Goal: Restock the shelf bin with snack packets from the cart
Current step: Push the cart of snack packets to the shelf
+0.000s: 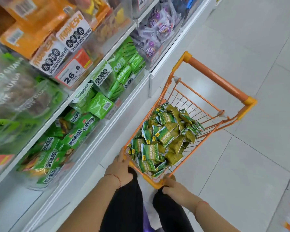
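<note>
Left hand (120, 169) and right hand (172, 185) gripping the near rim of an orange cart (214, 81), green snack packets (164, 139) heaped inside; shelf bin (60, 144) alongside

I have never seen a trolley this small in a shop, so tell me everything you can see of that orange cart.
The orange cart is a small wire basket with a thick orange handle bar and yellow corner joints. It stands on the pale tiled floor beside the white shelving. Green snack packets lie heaped in it. The left hand and the right hand both grip its near rim.
</note>
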